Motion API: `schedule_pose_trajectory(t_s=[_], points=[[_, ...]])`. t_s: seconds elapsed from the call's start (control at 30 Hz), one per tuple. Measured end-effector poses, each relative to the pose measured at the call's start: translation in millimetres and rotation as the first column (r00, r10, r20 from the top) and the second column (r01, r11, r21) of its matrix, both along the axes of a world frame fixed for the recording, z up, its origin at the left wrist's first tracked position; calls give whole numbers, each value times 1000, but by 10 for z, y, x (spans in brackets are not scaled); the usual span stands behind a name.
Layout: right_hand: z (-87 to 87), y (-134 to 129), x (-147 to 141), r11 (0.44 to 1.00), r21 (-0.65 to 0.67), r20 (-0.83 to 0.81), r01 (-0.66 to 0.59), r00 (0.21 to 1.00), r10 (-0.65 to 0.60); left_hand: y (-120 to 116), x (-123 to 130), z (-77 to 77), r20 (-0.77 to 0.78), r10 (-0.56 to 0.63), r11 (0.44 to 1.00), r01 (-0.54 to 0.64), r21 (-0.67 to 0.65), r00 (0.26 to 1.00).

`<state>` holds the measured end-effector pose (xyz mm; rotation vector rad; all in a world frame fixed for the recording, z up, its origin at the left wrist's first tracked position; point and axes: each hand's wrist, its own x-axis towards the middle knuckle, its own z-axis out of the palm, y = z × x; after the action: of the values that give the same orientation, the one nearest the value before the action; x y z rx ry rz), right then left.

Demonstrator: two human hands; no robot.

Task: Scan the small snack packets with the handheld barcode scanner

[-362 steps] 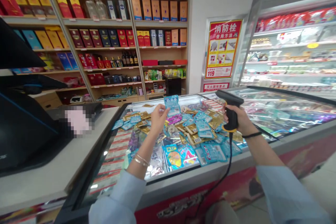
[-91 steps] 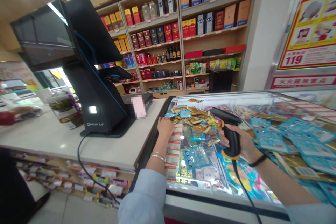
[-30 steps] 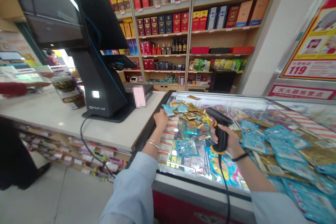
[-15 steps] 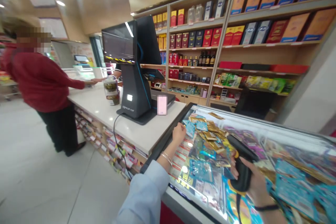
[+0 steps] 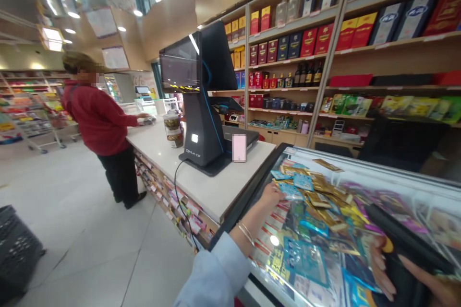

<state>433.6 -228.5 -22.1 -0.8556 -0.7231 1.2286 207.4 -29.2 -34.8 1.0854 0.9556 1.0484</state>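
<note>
My left hand (image 5: 271, 195) is over the near left part of the packet pile, fingers closed on the edge of a blue packet (image 5: 291, 192). Another blue packet (image 5: 303, 182) and several gold packets (image 5: 319, 199) lie just beyond it on the glass-topped counter (image 5: 264, 254). At the right, my right hand (image 5: 382, 268) is wrapped around the grip of a black barcode scanner (image 5: 399, 230). The scanner is above the counter, tilted, its head toward the packets. Motion blurs it a little, and the frame edge cuts off part of that hand.
Beside the glass counter is a white counter (image 5: 205, 192) with a black checkout terminal (image 5: 201, 129), a jar (image 5: 173, 130) and a pink card-like thing (image 5: 239, 147). A person in red (image 5: 97, 120) stands at its far side. A dark basket (image 5: 18, 249) is on the floor.
The view has turned left, and more floor and the basket show. My right hand and the scanner have shifted right in view. My left hand stays by the blue packets.
</note>
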Motion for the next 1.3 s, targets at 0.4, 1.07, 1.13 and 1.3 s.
schedule_pose_trajectory(t_s=[0.4, 1.07, 1.13, 1.3], points=[[316, -125, -289, 994, 110, 135, 23, 990, -38, -80, 5, 163, 390, 20, 994, -60, 90, 921], [360, -164, -453, 989, 78, 325, -127, 941, 95, -78, 37, 198, 269, 85, 922, -178, 345, 959], [361, -167, -450, 989, 86, 339, -122, 937, 86, -66, 22, 205, 271, 98, 915, -194, 355, 958], [360, -168, -452, 988, 86, 329, -126, 940, 91, -60, 9, 199, 247, 129, 906, -216, 365, 960]])
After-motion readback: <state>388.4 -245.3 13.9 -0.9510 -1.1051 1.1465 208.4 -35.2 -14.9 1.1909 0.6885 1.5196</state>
